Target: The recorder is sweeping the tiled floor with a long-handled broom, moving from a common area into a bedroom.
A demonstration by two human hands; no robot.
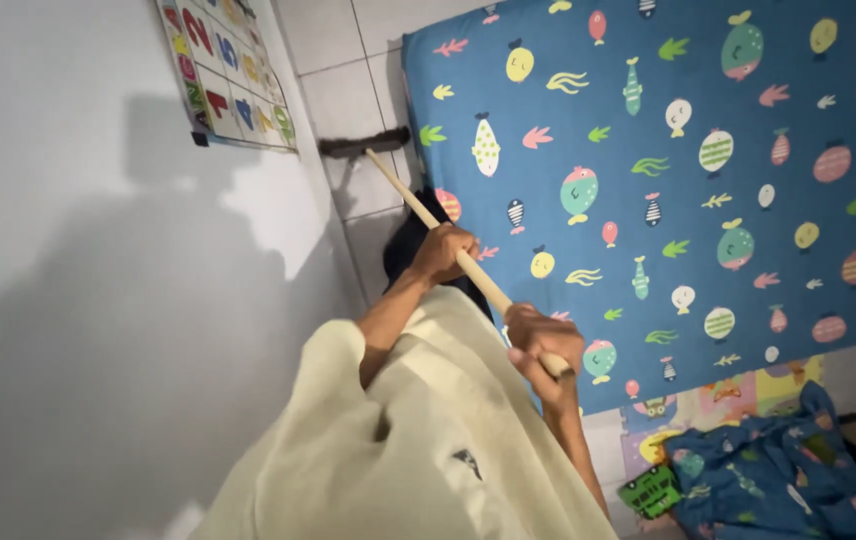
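I hold a broom with a pale wooden handle (418,205) and a dark bristle head (363,145) that rests on the white tiled floor (348,70) between the wall and the mattress. My left hand (443,252) grips the handle midway. My right hand (543,345) grips the handle's near end. Both arms reach out of a loose cream garment (398,440).
A mattress in a blue sheet with a fish pattern (668,180) fills the right side. A white wall (98,300) with a colourful number chart (228,70) stands at the left. A crumpled blue cloth (778,480), a colourful play mat (748,395) and a green toy (653,490) lie at lower right.
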